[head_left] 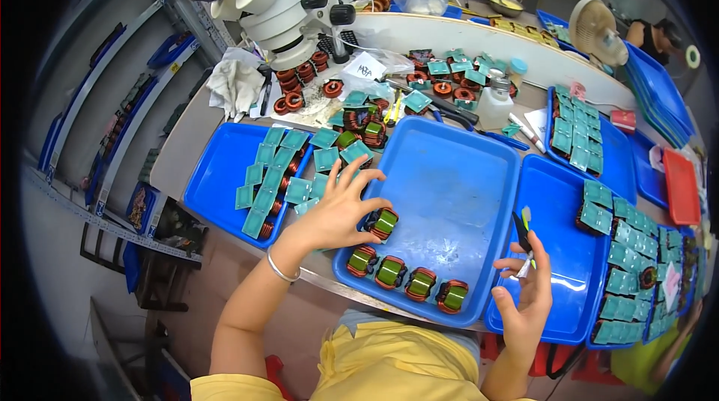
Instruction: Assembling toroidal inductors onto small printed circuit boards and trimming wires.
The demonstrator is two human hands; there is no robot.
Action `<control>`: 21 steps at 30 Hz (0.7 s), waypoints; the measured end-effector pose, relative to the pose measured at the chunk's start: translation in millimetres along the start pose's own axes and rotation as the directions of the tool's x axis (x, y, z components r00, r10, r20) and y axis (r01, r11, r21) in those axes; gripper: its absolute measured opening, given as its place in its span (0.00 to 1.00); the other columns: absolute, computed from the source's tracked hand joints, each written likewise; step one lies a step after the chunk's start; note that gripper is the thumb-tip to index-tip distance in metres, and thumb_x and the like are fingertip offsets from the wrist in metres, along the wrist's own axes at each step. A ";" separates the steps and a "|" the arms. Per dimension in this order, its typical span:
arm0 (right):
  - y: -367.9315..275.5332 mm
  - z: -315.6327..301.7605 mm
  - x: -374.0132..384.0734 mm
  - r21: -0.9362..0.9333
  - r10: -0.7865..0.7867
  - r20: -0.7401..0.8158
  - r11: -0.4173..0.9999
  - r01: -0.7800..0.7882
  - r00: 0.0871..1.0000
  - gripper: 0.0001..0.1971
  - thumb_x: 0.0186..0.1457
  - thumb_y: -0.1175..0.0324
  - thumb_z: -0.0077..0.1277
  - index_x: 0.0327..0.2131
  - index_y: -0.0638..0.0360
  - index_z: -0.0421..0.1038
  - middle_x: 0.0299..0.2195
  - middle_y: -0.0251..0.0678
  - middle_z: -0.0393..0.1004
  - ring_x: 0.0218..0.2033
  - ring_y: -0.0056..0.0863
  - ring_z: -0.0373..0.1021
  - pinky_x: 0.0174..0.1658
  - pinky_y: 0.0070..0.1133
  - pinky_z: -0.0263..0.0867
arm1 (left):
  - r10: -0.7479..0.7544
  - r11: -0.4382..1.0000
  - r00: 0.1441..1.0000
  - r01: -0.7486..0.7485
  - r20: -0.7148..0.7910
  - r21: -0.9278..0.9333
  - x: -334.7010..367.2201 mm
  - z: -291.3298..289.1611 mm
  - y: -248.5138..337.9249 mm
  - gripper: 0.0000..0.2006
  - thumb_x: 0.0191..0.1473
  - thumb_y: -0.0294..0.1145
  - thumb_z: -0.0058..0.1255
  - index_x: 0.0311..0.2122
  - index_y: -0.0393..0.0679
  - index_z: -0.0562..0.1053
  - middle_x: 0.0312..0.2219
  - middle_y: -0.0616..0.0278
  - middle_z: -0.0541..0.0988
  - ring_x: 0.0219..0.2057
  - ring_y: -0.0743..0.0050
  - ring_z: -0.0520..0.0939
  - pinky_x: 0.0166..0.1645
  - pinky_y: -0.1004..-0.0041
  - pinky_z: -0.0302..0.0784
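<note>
My left hand (336, 210) reaches over the left edge of the middle blue tray (457, 176) and grips a copper-wound coil with a green core (384, 223) between thumb and fingers. Several more such coils (408, 280) stand in a row along that tray's near edge. My right hand (526, 290) hovers over the right blue tray (558, 281), pinching a small dark tool with a light tip (523, 236) held upright.
A left blue tray (217, 184) holds coils on teal bases, and more fill trays at the right (629, 266). A white microscope (277, 4) stands at the back left, beside loose coils, a rag and a small bottle (496, 101). Other people work beyond a white divider.
</note>
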State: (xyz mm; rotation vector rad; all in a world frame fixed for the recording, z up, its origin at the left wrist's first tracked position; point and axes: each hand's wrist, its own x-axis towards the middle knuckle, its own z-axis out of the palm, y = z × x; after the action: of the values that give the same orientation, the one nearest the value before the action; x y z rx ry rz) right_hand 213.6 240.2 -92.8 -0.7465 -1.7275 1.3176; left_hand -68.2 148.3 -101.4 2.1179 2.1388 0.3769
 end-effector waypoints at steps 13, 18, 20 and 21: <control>2.0 1.8 -1.8 -0.010 0.021 -0.028 1.000 -0.021 0.999 0.34 0.43 0.68 0.53 0.55 0.65 0.52 0.43 0.42 0.63 0.36 0.25 0.67 0.40 0.19 0.61 | -0.274 0.955 0.953 0.285 -0.128 0.077 -41.1 -44.6 -26.3 0.28 0.34 0.32 0.60 0.47 0.52 0.66 0.48 0.59 0.63 0.57 0.52 0.53 0.60 0.50 0.38; 3.8 2.6 -2.0 -0.006 0.031 0.002 1.000 -0.031 1.000 0.34 0.43 0.71 0.53 0.55 0.66 0.52 0.43 0.43 0.63 0.36 0.24 0.67 0.40 0.19 0.61 | -0.371 0.903 0.920 0.389 -0.125 0.181 -72.3 -27.2 -48.5 0.25 0.34 0.22 0.52 0.44 0.46 0.66 0.44 0.58 0.66 0.55 0.52 0.57 0.60 0.49 0.39; 2.7 3.9 -4.0 0.003 0.026 0.007 1.000 -0.026 1.000 0.34 0.42 0.72 0.52 0.55 0.66 0.52 0.43 0.43 0.63 0.37 0.24 0.67 0.40 0.19 0.61 | -0.373 0.896 0.913 0.401 -0.167 0.191 -77.3 -26.3 -41.1 0.25 0.34 0.20 0.51 0.44 0.46 0.66 0.43 0.58 0.66 0.55 0.52 0.58 0.60 0.49 0.39; 3.1 4.0 -3.8 0.005 0.026 0.005 1.000 -0.026 1.000 0.34 0.42 0.73 0.52 0.55 0.66 0.52 0.43 0.43 0.63 0.37 0.24 0.67 0.40 0.19 0.61 | -0.367 0.893 0.907 0.406 -0.204 0.197 -77.0 -24.9 -38.4 0.26 0.33 0.19 0.49 0.44 0.46 0.66 0.42 0.58 0.66 0.54 0.53 0.58 0.60 0.49 0.39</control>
State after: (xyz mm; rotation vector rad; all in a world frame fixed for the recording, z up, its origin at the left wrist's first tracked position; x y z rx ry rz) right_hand 211.9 236.0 -97.2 -0.7659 -1.7226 1.3423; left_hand -109.9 69.2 -94.4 1.7405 2.7506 0.2703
